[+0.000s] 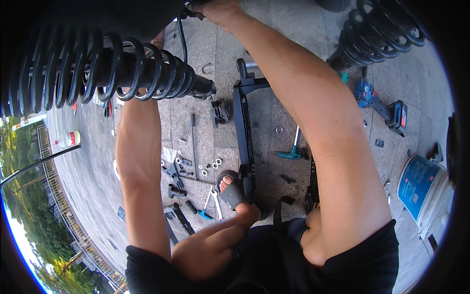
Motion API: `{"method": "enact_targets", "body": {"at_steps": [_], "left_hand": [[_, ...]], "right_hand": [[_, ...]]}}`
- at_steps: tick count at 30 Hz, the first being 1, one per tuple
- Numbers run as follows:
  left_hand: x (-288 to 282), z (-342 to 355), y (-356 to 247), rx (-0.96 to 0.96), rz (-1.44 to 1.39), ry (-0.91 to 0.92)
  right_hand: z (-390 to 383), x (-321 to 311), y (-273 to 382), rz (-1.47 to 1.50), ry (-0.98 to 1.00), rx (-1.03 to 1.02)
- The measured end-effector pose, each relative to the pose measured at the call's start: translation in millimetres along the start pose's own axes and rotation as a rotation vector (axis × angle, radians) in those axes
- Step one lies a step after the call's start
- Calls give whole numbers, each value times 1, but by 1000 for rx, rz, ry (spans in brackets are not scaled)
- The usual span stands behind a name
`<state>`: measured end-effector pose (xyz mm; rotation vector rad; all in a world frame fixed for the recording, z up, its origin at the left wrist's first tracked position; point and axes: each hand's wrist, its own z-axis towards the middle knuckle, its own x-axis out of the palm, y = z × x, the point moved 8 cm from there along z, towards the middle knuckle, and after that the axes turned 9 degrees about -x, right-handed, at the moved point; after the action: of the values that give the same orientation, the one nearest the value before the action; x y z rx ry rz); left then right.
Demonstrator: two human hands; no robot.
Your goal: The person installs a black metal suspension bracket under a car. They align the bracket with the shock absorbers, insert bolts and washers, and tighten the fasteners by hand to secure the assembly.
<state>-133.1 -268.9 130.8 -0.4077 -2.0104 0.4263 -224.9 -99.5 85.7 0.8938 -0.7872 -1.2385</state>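
My right hand [210,11] reaches to the top of the view, its fingers closed around a black part [193,12] where a black cable [182,41] hangs. My left hand [157,40] is mostly hidden behind a black coil-spring shock absorber [193,81]; its fingers cannot be made out. A second spring shock [377,32] is at the upper right. A black frame [243,122] runs below my arms, beside my sandalled foot [230,191] and a black bracket [220,111].
Loose washers [217,161], black fittings [176,191], a wrench [215,203] and a teal-handled hex key [289,154] lie on the paving. A cordless drill [372,100] and blue-labelled bucket [421,191] are right; a plastic jug [67,139] and railing [54,183] are left.
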Motion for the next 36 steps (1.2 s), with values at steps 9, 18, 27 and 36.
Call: {"method": "enact_targets", "body": {"at_steps": [9,18,27,36], "left_hand": [[-14,0,12,-6,-19,91],[-26,3,10,11,-10,-32],[-39,-1,2,36,-16,-22],[-40,-4,1,48,-16,-26]], "right_hand": [[-82,-44,86,-439,-131,-166],[-325,-180,122,-694,187,525],[-431,-210,66,-798,62,938],[-449,-215,39,-632,80,1116]]}}
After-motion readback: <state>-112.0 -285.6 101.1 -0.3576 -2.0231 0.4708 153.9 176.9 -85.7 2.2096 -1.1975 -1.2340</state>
